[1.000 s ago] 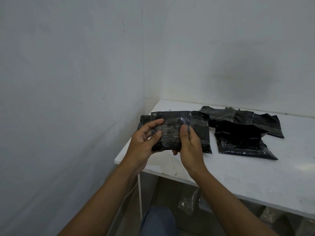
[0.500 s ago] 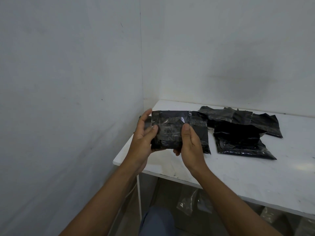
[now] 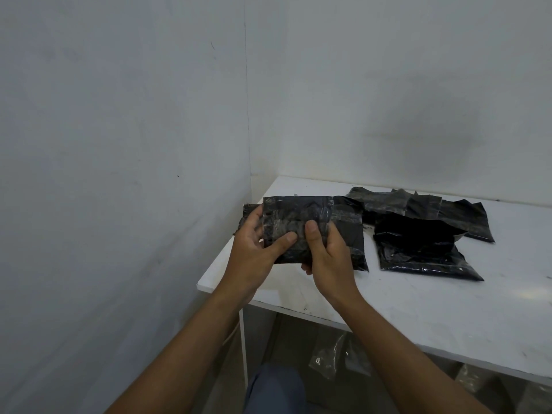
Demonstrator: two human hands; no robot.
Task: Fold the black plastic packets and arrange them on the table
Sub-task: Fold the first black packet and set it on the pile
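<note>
I hold a black plastic packet [image 3: 294,215] upright above the near left corner of the white table [image 3: 418,300]. My left hand [image 3: 254,252] grips its left side, thumb pressed across the front. My right hand [image 3: 328,255] grips its lower right part, thumb on the front. Behind it another black packet [image 3: 351,231] lies on the table, partly hidden. A pile of several more black packets [image 3: 424,234] lies to the right, toward the back wall.
The table stands in a corner, with a white wall [image 3: 119,174] close on the left and another behind. Clear plastic bags [image 3: 328,357] lie on the floor under the table. My knee in blue cloth [image 3: 274,389] shows below.
Both thumbs have slid inward and down across the packet's front, so they now nearly meet. The packet stays in about the same place.
</note>
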